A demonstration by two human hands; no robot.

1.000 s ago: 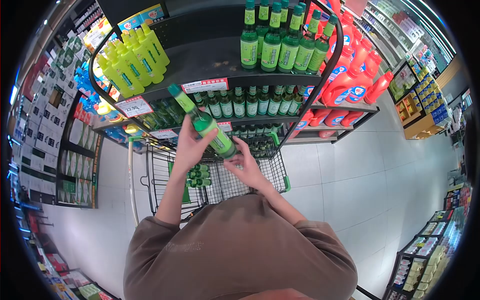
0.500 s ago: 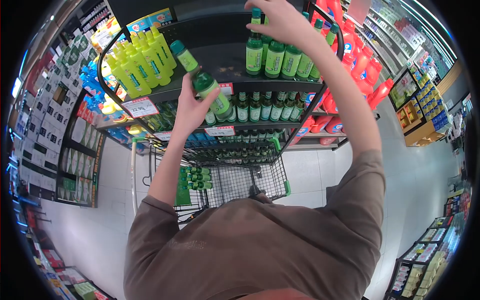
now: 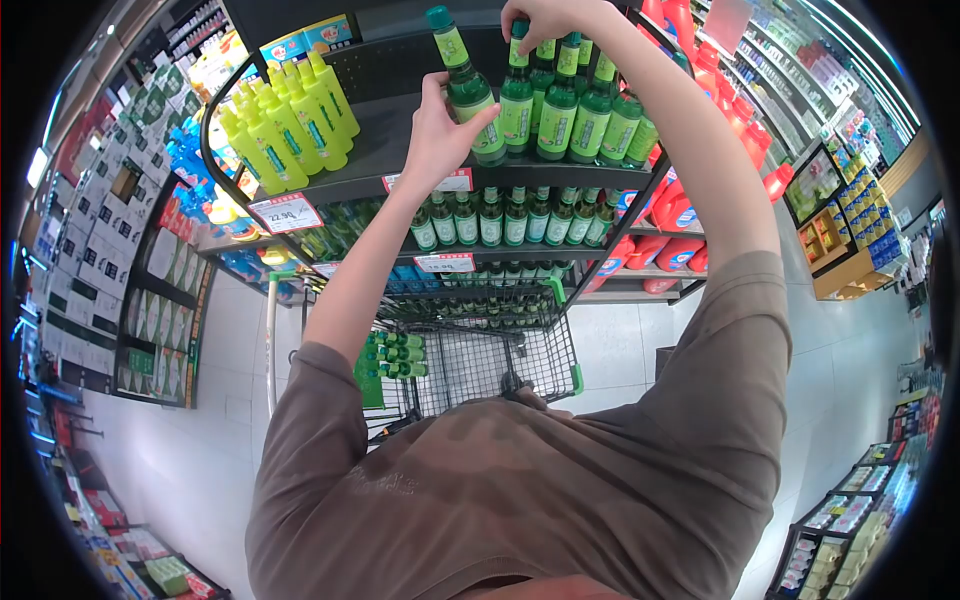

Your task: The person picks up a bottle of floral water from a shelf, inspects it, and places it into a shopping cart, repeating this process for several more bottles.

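Glossy green glass-like bottles point(image 3: 557, 120), matt black shelf point(image 3: 400, 150)

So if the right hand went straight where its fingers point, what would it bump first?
The right hand would first meet the green bottle at its fingertips; beyond that, probably the bottle in the left hand, though depth is unclear.

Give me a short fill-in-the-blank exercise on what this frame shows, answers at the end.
The left hand holds a bottle whose cap leans toward the picture's ____ side. The other hand, the ____ one, is at the top of another bottle. The jugs beside the rack are ____ in colour. More bottles lie in the wire ____.

Missing words: left; right; red; cart.
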